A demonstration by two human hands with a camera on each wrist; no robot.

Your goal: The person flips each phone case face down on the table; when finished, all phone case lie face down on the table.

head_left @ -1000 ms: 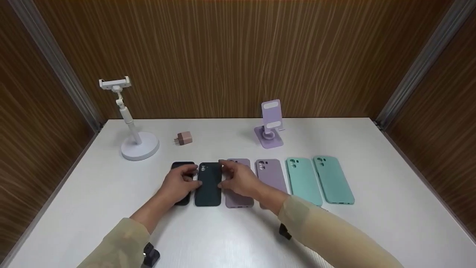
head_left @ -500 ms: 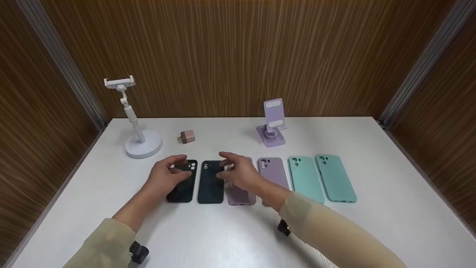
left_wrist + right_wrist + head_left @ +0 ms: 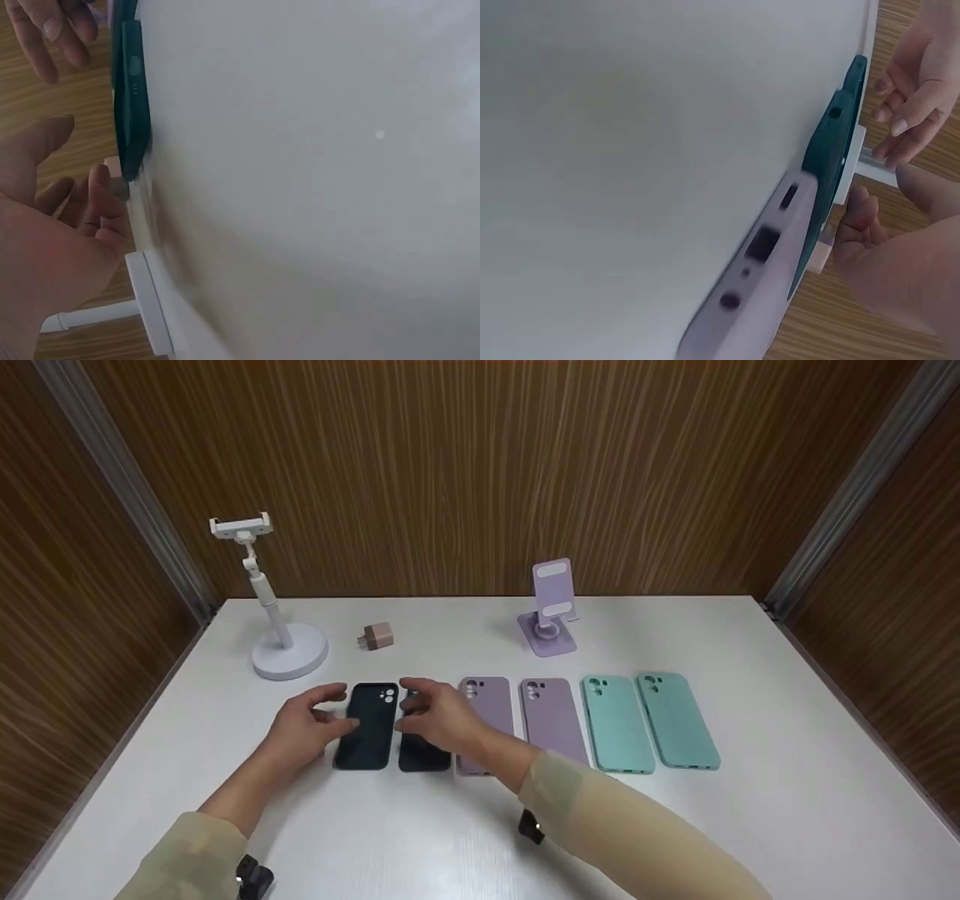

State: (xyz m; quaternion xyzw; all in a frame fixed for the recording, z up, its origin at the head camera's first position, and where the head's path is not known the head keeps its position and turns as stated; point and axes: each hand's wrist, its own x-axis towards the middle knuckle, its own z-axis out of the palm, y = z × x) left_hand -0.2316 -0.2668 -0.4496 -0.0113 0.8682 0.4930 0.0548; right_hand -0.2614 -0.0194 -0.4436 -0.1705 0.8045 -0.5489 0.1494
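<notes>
Two dark teal-black phone cases lie flat, side by side, left of the table's middle. My left hand (image 3: 304,731) is at the left edge of the left dark phone case (image 3: 366,739), thumb and forefinger spread apart, the thumb tip over that edge. My right hand (image 3: 446,718) hovers across the right dark phone case (image 3: 426,756) and hides much of it; its fingertips reach the gap between the two. In the left wrist view the left hand (image 3: 64,240) has loosely bent fingers holding nothing. The right wrist view shows the right hand (image 3: 900,262) apart from the cases too.
Rightward in the row lie two mauve phone cases (image 3: 559,727) and two mint phone cases (image 3: 619,727). Behind stand a white phone stand (image 3: 290,652), a pink charger plug (image 3: 379,635) and a purple phone stand (image 3: 553,589). Wood-grain panels (image 3: 465,472) enclose the white table.
My left hand has drawn back leftward, uncovering the left dark case. The right hand has shifted left from the right dark case's right edge, exposing more of the mauve cases.
</notes>
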